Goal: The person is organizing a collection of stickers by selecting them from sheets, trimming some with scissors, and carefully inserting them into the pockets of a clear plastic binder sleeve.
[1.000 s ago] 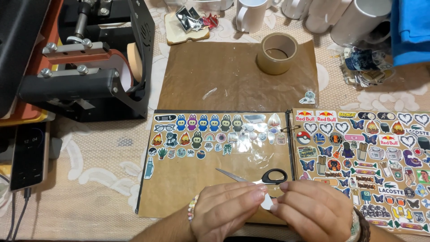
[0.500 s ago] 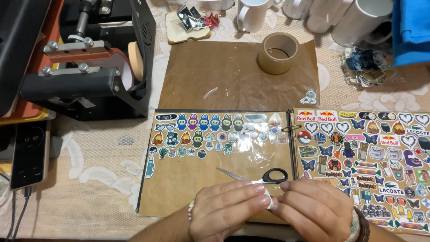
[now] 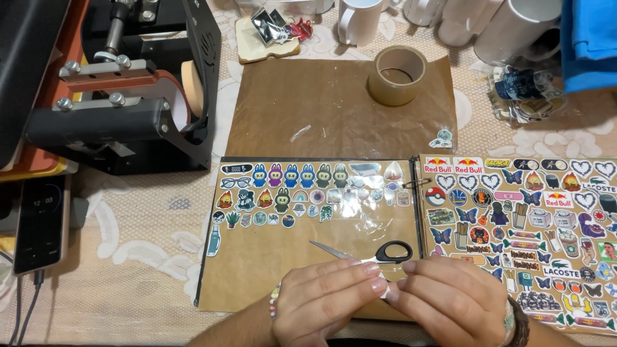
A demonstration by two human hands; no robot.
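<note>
Pinching a small white sticker (image 3: 384, 290) between left hand (image 3: 324, 302) and right hand (image 3: 443, 305), near scissors (image 3: 373, 252) on sticker sheet (image 3: 308, 238).

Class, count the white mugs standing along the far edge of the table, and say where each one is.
4 in view: one mug behind the tape roll, two cropped at the top edge, one large beside the blue cloth. More may be hidden.

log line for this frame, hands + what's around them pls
left hand + right hand: fingers pinch small white piece | scissors shut, just beyond fingers | on open sticker album | tape roll far side
</note>
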